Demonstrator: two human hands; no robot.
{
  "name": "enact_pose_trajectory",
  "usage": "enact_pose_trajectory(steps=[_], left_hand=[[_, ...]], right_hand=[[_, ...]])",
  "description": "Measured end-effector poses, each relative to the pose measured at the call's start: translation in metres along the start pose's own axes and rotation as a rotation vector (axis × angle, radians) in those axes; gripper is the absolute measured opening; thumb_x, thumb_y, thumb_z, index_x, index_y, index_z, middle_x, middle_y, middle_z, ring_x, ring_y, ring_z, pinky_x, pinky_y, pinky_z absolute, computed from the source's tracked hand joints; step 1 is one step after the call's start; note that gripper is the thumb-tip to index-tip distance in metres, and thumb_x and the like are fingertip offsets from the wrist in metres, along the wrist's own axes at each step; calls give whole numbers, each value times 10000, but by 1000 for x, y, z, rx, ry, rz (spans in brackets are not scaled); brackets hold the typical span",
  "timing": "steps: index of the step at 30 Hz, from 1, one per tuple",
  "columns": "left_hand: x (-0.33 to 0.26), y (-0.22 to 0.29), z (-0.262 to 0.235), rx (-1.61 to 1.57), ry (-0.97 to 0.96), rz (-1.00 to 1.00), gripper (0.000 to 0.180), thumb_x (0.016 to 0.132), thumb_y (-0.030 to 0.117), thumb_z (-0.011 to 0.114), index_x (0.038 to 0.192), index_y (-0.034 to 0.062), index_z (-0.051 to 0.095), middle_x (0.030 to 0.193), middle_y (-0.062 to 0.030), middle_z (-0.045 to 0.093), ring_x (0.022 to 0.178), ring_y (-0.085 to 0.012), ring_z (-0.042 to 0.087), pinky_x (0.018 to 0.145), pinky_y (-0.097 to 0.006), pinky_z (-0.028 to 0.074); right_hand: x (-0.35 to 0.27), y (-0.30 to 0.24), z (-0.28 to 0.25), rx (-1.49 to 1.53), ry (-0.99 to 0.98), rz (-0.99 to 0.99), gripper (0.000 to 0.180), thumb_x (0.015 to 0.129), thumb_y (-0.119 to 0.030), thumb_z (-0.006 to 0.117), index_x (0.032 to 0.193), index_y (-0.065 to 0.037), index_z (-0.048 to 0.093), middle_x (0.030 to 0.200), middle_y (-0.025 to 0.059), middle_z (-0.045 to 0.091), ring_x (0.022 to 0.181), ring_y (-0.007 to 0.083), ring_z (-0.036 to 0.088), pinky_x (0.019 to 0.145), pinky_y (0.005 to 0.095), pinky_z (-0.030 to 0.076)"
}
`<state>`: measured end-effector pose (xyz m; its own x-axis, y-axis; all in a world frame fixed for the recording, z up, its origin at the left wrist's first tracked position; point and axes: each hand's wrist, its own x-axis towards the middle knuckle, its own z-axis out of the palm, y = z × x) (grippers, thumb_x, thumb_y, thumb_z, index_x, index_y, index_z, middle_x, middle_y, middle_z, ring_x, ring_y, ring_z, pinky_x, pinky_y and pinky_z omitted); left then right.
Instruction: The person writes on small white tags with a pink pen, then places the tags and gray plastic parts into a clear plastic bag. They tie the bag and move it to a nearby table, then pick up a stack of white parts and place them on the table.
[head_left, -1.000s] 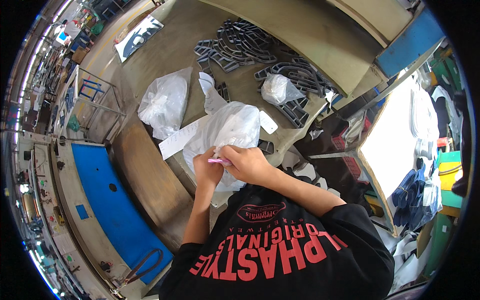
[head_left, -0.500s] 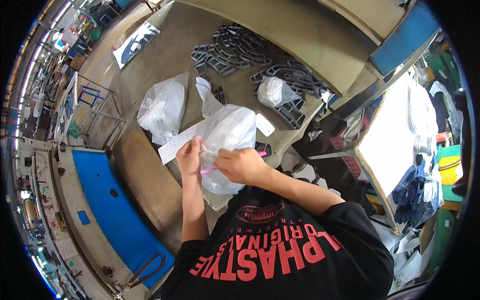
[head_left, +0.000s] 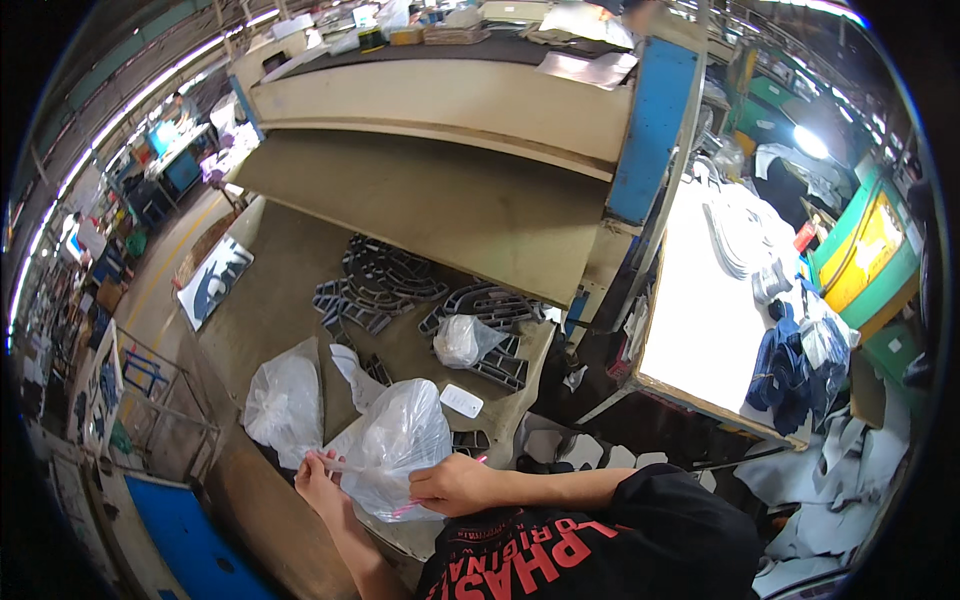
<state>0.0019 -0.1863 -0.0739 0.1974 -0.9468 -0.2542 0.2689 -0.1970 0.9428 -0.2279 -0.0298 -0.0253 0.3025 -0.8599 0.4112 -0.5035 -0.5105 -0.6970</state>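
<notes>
A filled translucent plastic bag [head_left: 400,430] stands on the work surface in front of me. My left hand [head_left: 320,480] is closed at its near left side, fingertips pinching a stretched strip of the plastic. My right hand [head_left: 452,486] is curled against the bag's lower right side, with a thin pink stick, perhaps a pen [head_left: 483,460], passing through its grip and showing at both ends. A white paper piece [head_left: 355,375] pokes up behind the bag. On the right lies a white tag [head_left: 461,401].
Another tied plastic bag [head_left: 283,400] stands left, and a smaller one [head_left: 466,341] rests on dark curved slotted pieces [head_left: 380,285]. A beige shelf [head_left: 430,200] overhangs the back. The white-topped table [head_left: 695,330] at right holds blue fabric bundles [head_left: 780,370].
My view has tilted up, so the shelf and tables behind now show. My hands have drawn apart, the left pulling plastic out to the left; the lined paper is now mostly hidden.
</notes>
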Motion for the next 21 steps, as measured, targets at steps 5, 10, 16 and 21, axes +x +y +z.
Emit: enact_pose_trajectory(steps=[5, 10, 16, 21], left_hand=[[12, -30, 3, -212, -31, -173, 99, 1038, 141, 540, 1016, 46, 551, 825, -2, 531, 717, -129, 571, 639, -278, 510], [-9, 2, -5, -80, -610, -34, 77, 998, 86, 566, 927, 55, 566, 757, 17, 499, 622, -99, 485, 544, -247, 393], [-54, 29, 10, 837, -1049, 75, 107, 964, 35, 583, 1034, -12, 650, 759, -39, 627, 647, -112, 571, 561, -268, 422], [-40, 10, -2, 573, -1019, -56, 250, 994, 144, 638, 1205, 12, 618, 934, -16, 609, 786, -73, 523, 685, -213, 432]], right_hand=[[-17, 6, -1, -11, -79, 80, 148, 887, -183, 647, 875, -56, 573, 876, 99, 596, 776, 349, 642, 652, 459, 518], [3, 5, -16, 58, -1, 122, 142, 917, -196, 627, 910, -60, 587, 878, 111, 562, 800, 354, 634, 664, 464, 502], [30, -10, -8, 100, 126, 169, 220, 961, -246, 611, 904, -37, 574, 950, 142, 551, 834, 381, 636, 687, 498, 488], [23, -2, 4, 113, 258, 227, 222, 993, -272, 598, 1004, -53, 563, 995, 137, 568, 843, 395, 628, 708, 499, 490]])
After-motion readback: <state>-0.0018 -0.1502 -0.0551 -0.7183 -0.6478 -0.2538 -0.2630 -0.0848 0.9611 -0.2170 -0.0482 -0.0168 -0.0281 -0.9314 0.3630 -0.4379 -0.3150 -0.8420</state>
